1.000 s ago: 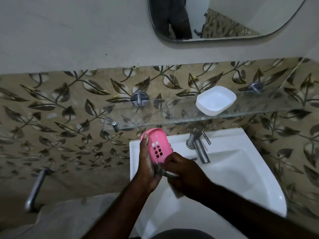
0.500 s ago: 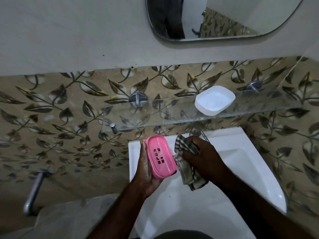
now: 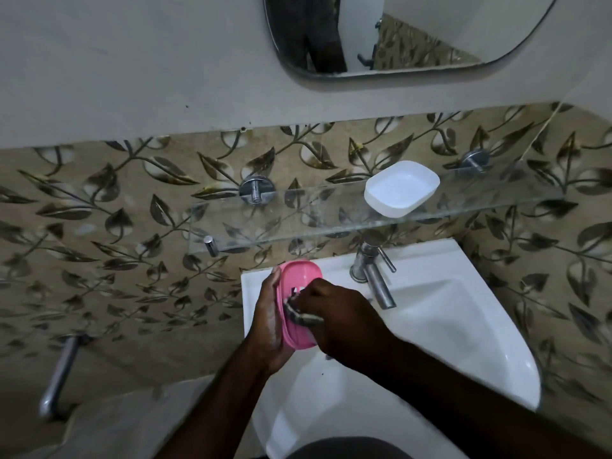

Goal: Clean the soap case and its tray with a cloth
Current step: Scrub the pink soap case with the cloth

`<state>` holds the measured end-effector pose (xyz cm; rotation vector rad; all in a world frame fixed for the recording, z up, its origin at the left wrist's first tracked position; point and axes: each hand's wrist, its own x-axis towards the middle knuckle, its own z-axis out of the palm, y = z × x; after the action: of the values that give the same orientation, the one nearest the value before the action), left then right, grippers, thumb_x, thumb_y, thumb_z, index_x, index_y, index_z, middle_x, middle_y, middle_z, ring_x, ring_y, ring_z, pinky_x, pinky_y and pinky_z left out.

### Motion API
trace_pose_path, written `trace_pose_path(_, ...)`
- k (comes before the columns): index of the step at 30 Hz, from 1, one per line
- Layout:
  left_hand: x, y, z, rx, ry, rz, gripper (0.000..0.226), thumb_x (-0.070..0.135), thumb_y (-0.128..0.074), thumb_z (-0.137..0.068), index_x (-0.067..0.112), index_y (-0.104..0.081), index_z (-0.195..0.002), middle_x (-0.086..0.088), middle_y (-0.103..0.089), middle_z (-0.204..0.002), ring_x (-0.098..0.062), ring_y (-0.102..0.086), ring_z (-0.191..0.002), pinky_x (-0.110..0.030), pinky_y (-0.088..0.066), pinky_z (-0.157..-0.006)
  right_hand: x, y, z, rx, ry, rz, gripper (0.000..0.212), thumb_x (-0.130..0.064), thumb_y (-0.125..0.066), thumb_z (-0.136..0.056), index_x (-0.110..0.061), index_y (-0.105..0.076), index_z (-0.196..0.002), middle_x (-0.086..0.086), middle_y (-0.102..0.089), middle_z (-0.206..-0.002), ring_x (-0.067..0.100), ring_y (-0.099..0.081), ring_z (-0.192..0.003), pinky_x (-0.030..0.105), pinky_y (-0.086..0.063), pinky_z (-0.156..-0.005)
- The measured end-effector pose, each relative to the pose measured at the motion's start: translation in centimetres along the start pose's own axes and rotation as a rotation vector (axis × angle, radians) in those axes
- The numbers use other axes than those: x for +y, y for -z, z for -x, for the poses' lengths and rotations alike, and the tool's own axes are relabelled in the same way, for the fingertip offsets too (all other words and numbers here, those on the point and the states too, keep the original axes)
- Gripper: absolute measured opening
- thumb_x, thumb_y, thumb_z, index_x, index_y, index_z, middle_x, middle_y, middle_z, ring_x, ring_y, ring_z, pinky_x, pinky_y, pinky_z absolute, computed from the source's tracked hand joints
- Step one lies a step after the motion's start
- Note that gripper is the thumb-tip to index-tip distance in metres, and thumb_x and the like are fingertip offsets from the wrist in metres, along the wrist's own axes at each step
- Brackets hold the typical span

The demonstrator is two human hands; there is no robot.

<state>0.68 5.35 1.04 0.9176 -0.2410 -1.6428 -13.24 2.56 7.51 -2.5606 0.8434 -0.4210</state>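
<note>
Our left hand (image 3: 270, 326) grips the pink tray (image 3: 298, 273), right hand (image 3: 341, 313) clutches the cloth (image 3: 303, 319); hard pressing may knock the tray into the sink (image 3: 457, 332).

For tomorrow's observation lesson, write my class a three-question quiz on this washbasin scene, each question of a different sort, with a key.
1. True or false: the white case stands on the glass shelf.
2. What does the right hand press on the pink tray? A sponge; B striped cloth; C brush.
3. Short answer: which hand grips the tray over the sink?
Key: 1 true; 2 B; 3 the left hand.
</note>
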Motion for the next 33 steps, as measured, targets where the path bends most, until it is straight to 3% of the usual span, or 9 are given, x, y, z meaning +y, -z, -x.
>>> trace_pose_path(3, -0.6, -0.1, 0.4, 0.001, 0.05, 0.035, 0.073, 0.065, -0.056, -0.074, 0.008, -0.069, -0.119, -0.021, -0.069, -0.114, -0.036, -0.066, -0.101, -0.054, -0.043, -0.1, 0.6, 1.2, 0.3, -0.183, -0.019, -0.027, 0.032, -0.016, -0.064, -0.083, -0.031, -0.072, -0.11, 0.0, -0.063, -0.105, 0.024, -0.064, -0.092, 0.034, -0.051, -0.08)
trace_pose_path(5, -1.3, -0.7, 0.7, -0.016, 0.055, 0.056, 0.073, 0.063, -0.053, -0.077, 0.007, -0.067, -0.122, -0.021, -0.068, -0.117, -0.037, -0.063, -0.105, -0.056, -0.038, -0.105, 1.0, 2.1, -0.2, -0.217, -0.06, -0.086, 0.022, -0.018, -0.066, -0.08, -0.023, -0.076, -0.098, 0.005, -0.065, -0.096, 0.024, -0.064, -0.089, 0.036, -0.05, -0.08)
trace_pose_path(8, -1.5, -1.4, 0.6, -0.068, 0.002, 0.066, 0.063, 0.056, -0.05, -0.083, 0.008, -0.069, -0.119, -0.019, -0.069, -0.116, -0.033, -0.066, -0.102, -0.047, -0.046, -0.098, 1.5, 3.1, -0.6, 0.033, -0.193, -0.21, 0.022, -0.018, -0.067, -0.074, -0.015, -0.075, -0.094, 0.009, -0.065, -0.088, 0.025, -0.062, -0.084, 0.032, -0.048, -0.076)
trace_pose_path(12, -1.1, -1.9, 0.5, -0.036, -0.072, -0.069, 0.054, 0.055, -0.052, -0.082, 0.016, -0.072, -0.115, -0.015, -0.071, -0.112, -0.028, -0.07, -0.097, -0.041, -0.056, -0.082, 0.8, 2.0, -0.4, 0.205, -0.247, 0.088, 0.025, -0.029, -0.061, -0.086, -0.022, -0.068, -0.109, 0.006, -0.057, -0.096, 0.028, -0.063, -0.082, 0.031, -0.046, -0.069)
trace_pose_path(14, -0.9, -1.8, 0.3, -0.003, -0.079, -0.106, 0.057, 0.059, -0.053, -0.078, 0.017, -0.075, -0.11, -0.014, -0.073, -0.108, -0.026, -0.072, -0.094, -0.038, -0.058, -0.074, 0.3, 1.0, 0.0, 0.172, -0.235, 0.16, 0.023, -0.033, -0.056, -0.089, -0.023, -0.065, -0.109, 0.005, -0.055, -0.099, 0.029, -0.063, -0.083, 0.03, -0.045, -0.068)
trace_pose_path(18, 0.2, -1.4, 0.2, 0.031, -0.047, -0.076, 0.073, 0.062, -0.053, -0.076, 0.005, -0.067, -0.12, -0.023, -0.069, -0.114, -0.033, -0.069, -0.093, -0.041, -0.057, -0.079, 0.6, 0.6, 1.2, -0.04, -0.215, -0.062, 0.011, -0.026, -0.063, -0.083, -0.018, -0.068, -0.088, 0.005, -0.06, -0.092, 0.029, -0.062, -0.089, 0.03, -0.041, -0.07)
trace_pose_path(23, 0.4, -2.5, 0.5, 0.014, -0.059, -0.197, 0.064, 0.062, -0.051, -0.081, 0.017, -0.066, -0.124, -0.014, -0.069, -0.122, -0.031, -0.066, -0.109, -0.043, -0.053, -0.087, 0.9, 2.1, -0.2, 0.27, -0.299, -0.103, 0.027, -0.034, -0.058, -0.084, -0.024, -0.071, -0.105, 0.007, -0.059, -0.087, 0.027, -0.062, -0.079, 0.036, -0.051, -0.069)
trace_pose_path(29, -0.3, -1.8, 0.4, 0.022, 0.005, -0.13, 0.061, 0.065, -0.047, -0.082, 0.019, -0.075, -0.109, -0.016, -0.071, -0.115, -0.03, -0.07, -0.101, -0.042, -0.055, -0.082, 1.1, 1.2, 0.2, -0.002, -0.258, -0.04, 0.017, -0.034, -0.057, -0.087, -0.029, -0.066, -0.1, 0.001, -0.053, -0.088, 0.027, -0.061, -0.084, 0.032, -0.048, -0.072)
trace_pose_path(33, -0.2, -2.3, 0.5, 0.024, -0.055, -0.147, 0.065, 0.067, -0.059, -0.071, 0.018, -0.075, -0.109, -0.016, -0.071, -0.114, -0.03, -0.071, -0.099, -0.042, -0.057, -0.077, 1.3, 1.5, -0.2, 0.12, -0.273, -0.068, 0.023, -0.04, -0.054, -0.081, -0.028, -0.069, -0.095, 0.001, -0.056, -0.085, 0.024, -0.062, -0.08, 0.034, -0.049, -0.07)
